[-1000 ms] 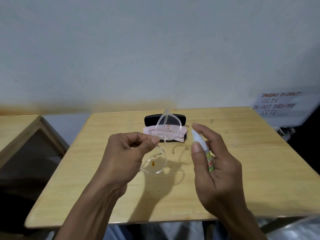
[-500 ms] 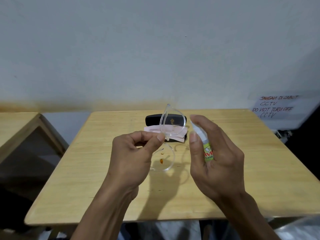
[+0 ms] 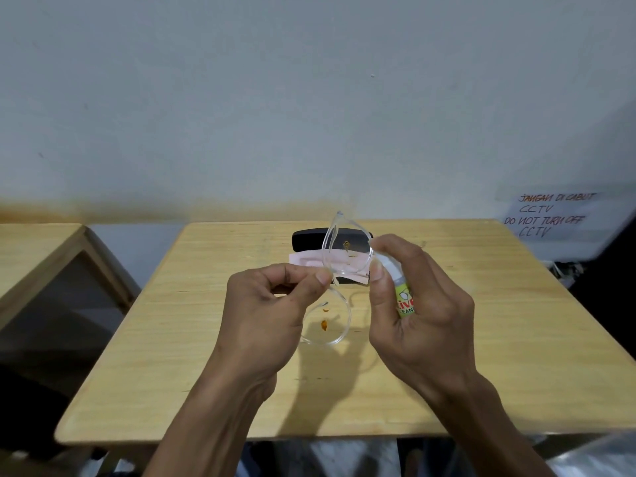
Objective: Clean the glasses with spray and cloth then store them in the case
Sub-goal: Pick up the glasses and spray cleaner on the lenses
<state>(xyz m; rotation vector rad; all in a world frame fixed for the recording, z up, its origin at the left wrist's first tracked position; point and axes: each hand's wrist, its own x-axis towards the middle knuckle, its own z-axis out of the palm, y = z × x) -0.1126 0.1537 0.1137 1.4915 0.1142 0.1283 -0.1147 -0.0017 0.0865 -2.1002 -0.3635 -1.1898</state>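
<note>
My left hand (image 3: 265, 311) pinches the bridge of clear-framed glasses (image 3: 335, 266), held on end above the wooden table (image 3: 192, 339). One lens points up, the other down, and both carry orange smudges. My right hand (image 3: 420, 304) grips a small spray bottle (image 3: 401, 290) with a green label, its white top right beside the upper lens. Behind the glasses a black case (image 3: 306, 237) lies near the table's far edge, with a pink cloth (image 3: 303, 261) draped in front of it.
A second wooden table (image 3: 31, 256) stands at the left with a gap between. A white wall runs close behind. A handwritten paper sign (image 3: 550, 215) is at the far right.
Both hands have risen and drawn closer together. The spray bottle has moved left, up to the upper lens, and the glasses have lifted slightly.
</note>
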